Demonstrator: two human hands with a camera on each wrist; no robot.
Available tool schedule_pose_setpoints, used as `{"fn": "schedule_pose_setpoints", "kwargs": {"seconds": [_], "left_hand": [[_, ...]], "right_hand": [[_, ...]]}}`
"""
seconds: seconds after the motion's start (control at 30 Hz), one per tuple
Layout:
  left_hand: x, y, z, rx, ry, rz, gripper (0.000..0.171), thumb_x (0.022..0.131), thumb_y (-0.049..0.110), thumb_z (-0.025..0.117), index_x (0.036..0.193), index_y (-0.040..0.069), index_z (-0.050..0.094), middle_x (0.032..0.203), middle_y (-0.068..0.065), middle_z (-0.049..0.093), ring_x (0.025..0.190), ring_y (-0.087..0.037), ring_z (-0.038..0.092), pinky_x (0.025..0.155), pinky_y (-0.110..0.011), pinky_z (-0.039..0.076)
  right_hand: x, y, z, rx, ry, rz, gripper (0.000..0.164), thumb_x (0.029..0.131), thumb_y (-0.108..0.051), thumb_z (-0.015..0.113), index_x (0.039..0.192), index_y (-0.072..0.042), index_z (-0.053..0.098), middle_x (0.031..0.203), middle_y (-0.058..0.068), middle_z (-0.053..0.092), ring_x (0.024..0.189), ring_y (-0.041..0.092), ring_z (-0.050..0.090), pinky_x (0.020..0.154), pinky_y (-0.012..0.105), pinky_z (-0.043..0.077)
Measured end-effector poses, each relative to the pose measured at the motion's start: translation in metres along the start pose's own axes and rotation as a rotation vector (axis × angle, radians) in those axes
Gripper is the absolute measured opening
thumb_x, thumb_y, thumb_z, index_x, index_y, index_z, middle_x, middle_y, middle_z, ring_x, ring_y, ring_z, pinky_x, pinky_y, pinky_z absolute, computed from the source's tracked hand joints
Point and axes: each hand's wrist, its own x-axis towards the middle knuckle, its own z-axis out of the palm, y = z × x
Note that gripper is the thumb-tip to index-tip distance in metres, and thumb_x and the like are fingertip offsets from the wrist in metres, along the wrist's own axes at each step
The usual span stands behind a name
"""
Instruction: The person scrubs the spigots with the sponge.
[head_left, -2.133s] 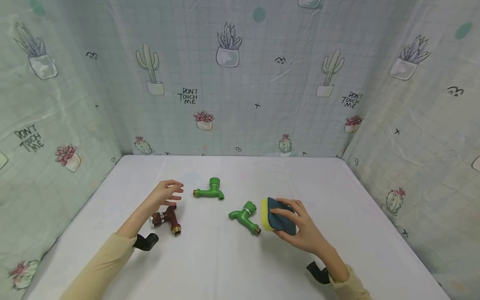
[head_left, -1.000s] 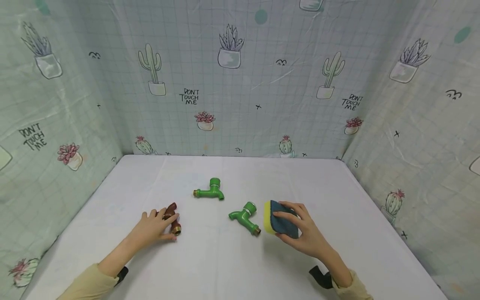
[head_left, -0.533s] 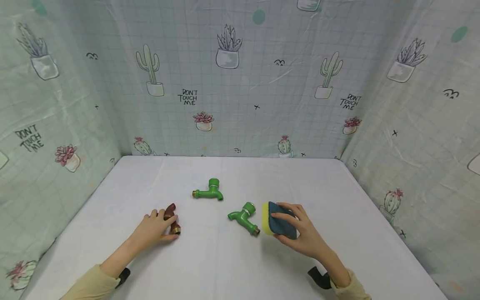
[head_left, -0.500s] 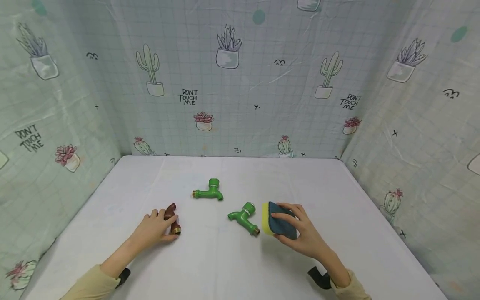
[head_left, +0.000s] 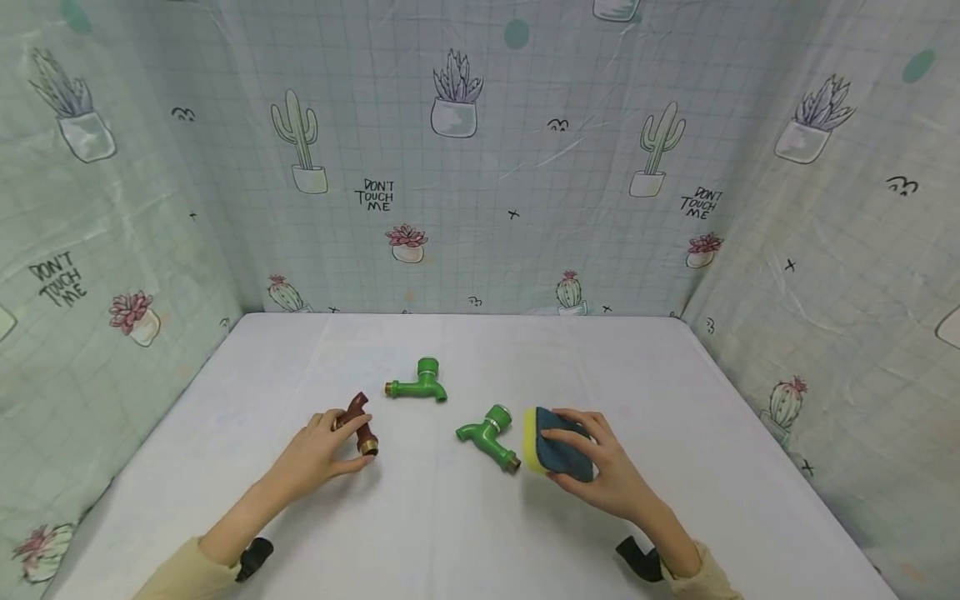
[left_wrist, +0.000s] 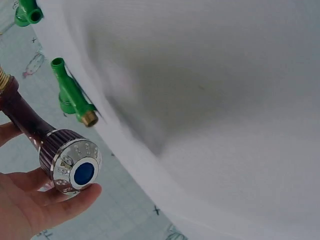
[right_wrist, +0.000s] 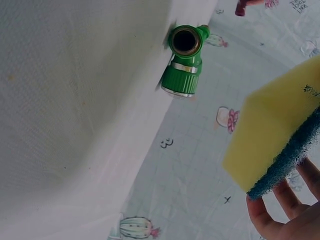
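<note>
My left hand grips a dark red-brown faucet with a brass threaded end, held just off the white table. Its ribbed knob with a silver cap and blue centre shows in the left wrist view, the fingers curled round it. On the right, my right hand holds a sponge, yellow on one side and dark blue-green on the scouring side, pinched between thumb and fingers above the table. Between the hands lies a green faucet, close to the sponge's left side. Another green faucet lies farther back.
The white table runs back to a curtain printed with potted cacti, which also hangs at both sides. Black curved pieces show at the left wrist and right wrist.
My left hand has come down onto the brown faucet, gripped it, and now raised it slightly, moving right and away from me. The right hand and sponge have barely moved.
</note>
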Motion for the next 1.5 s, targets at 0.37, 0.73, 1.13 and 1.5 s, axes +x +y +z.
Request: {"fn": "schedule_pose_setpoints", "kwargs": {"seconds": [0.37,0.73,1.13,1.5], "left_hand": [[0.014,0.042,-0.014,-0.535,0.028,-0.210,0.049,0.082,0.027,0.063,0.126,0.011,0.048,0.110,-0.017,0.056,0.091,-0.024,0.056,0.064,-0.027,0.050],[0.031,0.069,-0.033,-1.392,-0.124,-0.438,0.045,0.096,0.031,0.034,0.136,0.009,0.032,0.130,-0.021,0.034,0.111,-0.035,0.049,0.084,-0.045,0.050],[0.052,0.101,-0.027,-1.919,-0.305,-0.539,0.068,0.089,0.060,0.020,0.141,0.018,0.004,0.141,-0.030,0.016,0.110,-0.035,0.052,0.091,-0.053,0.043],[0.064,0.116,-0.006,-1.725,-0.367,-0.429,0.068,0.084,0.005,0.059,0.140,0.010,0.021,0.117,-0.014,0.054,0.094,-0.018,0.063,0.086,-0.045,0.049]], "right_hand": [[0.005,-0.007,0.002,0.004,0.002,0.031,0.057,0.067,-0.021,0.078,0.118,-0.027,0.055,0.130,0.006,0.044,0.112,0.017,0.037,0.077,0.041,0.050],[0.020,-0.013,0.003,-0.019,0.035,0.007,0.054,0.069,-0.024,0.076,0.118,-0.026,0.054,0.129,0.007,0.045,0.111,0.019,0.037,0.078,0.044,0.049],[0.046,-0.025,0.009,-0.048,0.062,0.017,0.052,0.070,-0.025,0.074,0.118,-0.028,0.055,0.129,0.008,0.045,0.108,0.020,0.038,0.077,0.045,0.048],[0.056,-0.029,0.018,-0.109,0.051,-0.016,0.049,0.074,-0.034,0.070,0.119,-0.030,0.054,0.129,0.008,0.045,0.107,0.020,0.039,0.080,0.047,0.043]]}}
